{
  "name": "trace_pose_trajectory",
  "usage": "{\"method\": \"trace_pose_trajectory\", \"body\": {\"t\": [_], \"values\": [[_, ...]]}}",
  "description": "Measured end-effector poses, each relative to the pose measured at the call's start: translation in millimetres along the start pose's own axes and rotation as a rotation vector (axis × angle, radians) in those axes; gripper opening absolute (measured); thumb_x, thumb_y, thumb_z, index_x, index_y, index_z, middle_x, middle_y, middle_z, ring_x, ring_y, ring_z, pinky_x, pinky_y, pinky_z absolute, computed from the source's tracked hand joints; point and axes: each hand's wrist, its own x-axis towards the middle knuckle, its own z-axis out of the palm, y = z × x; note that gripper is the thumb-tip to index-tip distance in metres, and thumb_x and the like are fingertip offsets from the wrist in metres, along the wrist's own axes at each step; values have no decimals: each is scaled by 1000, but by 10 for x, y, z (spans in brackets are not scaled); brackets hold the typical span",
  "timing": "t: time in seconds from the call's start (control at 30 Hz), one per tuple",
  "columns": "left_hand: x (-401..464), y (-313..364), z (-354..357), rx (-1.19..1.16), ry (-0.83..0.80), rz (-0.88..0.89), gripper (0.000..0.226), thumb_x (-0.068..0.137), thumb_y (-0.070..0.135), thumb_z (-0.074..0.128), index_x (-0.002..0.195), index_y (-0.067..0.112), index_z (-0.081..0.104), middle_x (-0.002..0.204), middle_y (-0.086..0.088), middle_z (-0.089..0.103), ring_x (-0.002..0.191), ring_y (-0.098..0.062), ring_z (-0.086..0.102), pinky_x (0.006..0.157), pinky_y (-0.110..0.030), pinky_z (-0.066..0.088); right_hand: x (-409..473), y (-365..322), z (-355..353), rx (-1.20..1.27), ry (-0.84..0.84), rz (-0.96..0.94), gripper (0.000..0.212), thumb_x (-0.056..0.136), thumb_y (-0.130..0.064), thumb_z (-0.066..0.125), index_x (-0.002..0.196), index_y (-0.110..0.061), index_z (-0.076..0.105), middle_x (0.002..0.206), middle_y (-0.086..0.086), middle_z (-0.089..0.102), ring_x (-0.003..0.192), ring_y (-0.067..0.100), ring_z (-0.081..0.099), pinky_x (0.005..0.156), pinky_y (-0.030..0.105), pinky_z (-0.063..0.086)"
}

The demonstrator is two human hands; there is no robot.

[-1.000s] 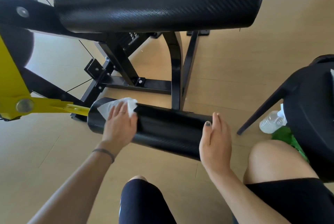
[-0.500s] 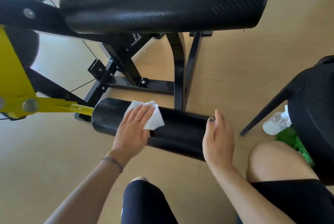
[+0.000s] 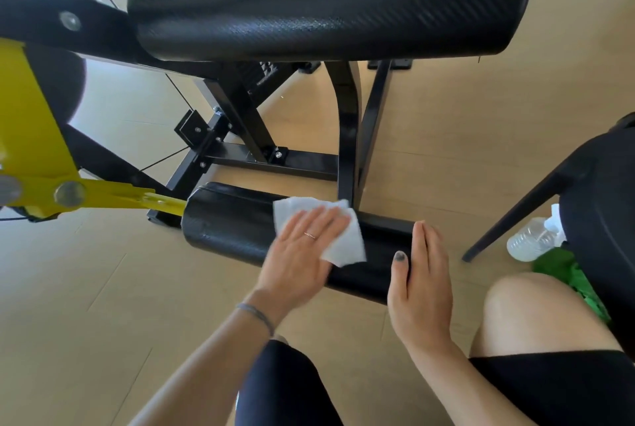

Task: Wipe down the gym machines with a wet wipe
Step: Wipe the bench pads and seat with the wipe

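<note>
— Left hand [image 3: 302, 253]?
— Flat, palm down, fingers straight and together, pressing the white wipe [image 3: 330, 233] onto the top of the black roller pad [image 3: 240, 226]. Nothing clenched, just pressed under the fingers. Thin ring on one finger, dark band on the wrist. Forearm coming up from the lower left.

— And the wipe itself?
— Spread past the fingertips toward the right half of the roller pad, upper edge near the far side of the pad, lower corner hanging toward the near side.

— Right hand [image 3: 421, 288]?
— Cupped over the right end of the roller pad, fingers straight and side by side over the end face, thumb with dark polish lying along the near side. Steadying, not curled tight. Just beside the wipe, not touching it.

— Roller pad placement?
— Low, on a yellow arm [image 3: 103, 193] at its left end, below the big black bench pad [image 3: 326, 9] and in front of the black frame [image 3: 275, 159].

— Anything else around?
— Clear plastic bottle [image 3: 531, 240] on the wooden floor [image 3: 68, 322] at the right, beside a black chair [image 3: 601, 202] and something green [image 3: 563, 271]. Bare knee at the lower right, black shorts.
</note>
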Motion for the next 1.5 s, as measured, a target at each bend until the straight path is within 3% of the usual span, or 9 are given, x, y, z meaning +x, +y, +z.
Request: {"method": "trace_pose_trajectory", "body": {"t": [0.23,0.43,0.57,0.83,0.93,1.07,1.17,1.3,1.5], "values": [[-188,-1405,-41,108,-16,-620,55,100,18,28,151,1,37,162,-20,25,152,-37,16,124,-54,15,-6,-31,-20,-1,-3,15,64,103,-38,23,156,-4,34,163,8,34,153,20,24,121,46,33],[6,528,169,-7,70,-108,56,104,32,20,154,13,35,160,-6,35,155,-23,13,125,-49,10,-66,14,15,-16,33,-33,61,103,-32,30,155,-2,34,162,10,33,153,23,25,121,44,33],[9,359,118,-6,-6,73,65,95,27,29,159,28,24,167,7,20,155,-17,11,127,-42,6,-147,97,-14,-56,21,-112,59,104,-29,30,156,-2,34,164,10,31,155,24,24,122,43,29],[132,-971,-100,0,-28,-644,61,102,36,18,153,8,36,156,-8,41,149,-25,28,125,-45,17,-372,90,-82,-148,-34,-152,59,105,-32,29,157,-3,34,167,8,27,157,24,14,122,45,32],[289,16,-109,-72,19,-402,55,103,37,32,141,0,49,140,-14,56,133,-31,44,118,-43,31,-442,76,-145,-118,-32,-208,55,103,-30,32,146,0,50,155,11,45,152,31,30,119,46,34],[257,1044,81,44,-15,98,53,103,37,30,149,11,41,147,-6,48,139,-29,39,117,-45,29,7,-81,-325,111,187,25,35,94,-25,40,112,-6,63,103,8,67,95,30,60,84,44,47],[163,818,97,0,-54,154,60,100,35,33,158,22,28,163,3,31,152,-18,22,125,-39,15,339,-165,-282,138,115,166,60,97,-39,27,137,-4,54,127,12,63,117,27,53,101,41,40],[-64,-470,-51,-39,48,-273,64,86,28,36,150,30,38,154,10,39,139,-17,38,108,-41,41,289,-68,-139,55,-70,102,64,103,-42,17,150,-8,45,148,6,50,133,16,38,114,25,22],[-106,-1438,-140,118,-54,-562,61,95,7,54,149,-11,34,154,-28,38,149,-41,26,123,-54,18,-202,46,-124,-107,-60,-70,61,106,-39,25,157,-6,33,166,6,28,156,21,20,124,38,27]]}}
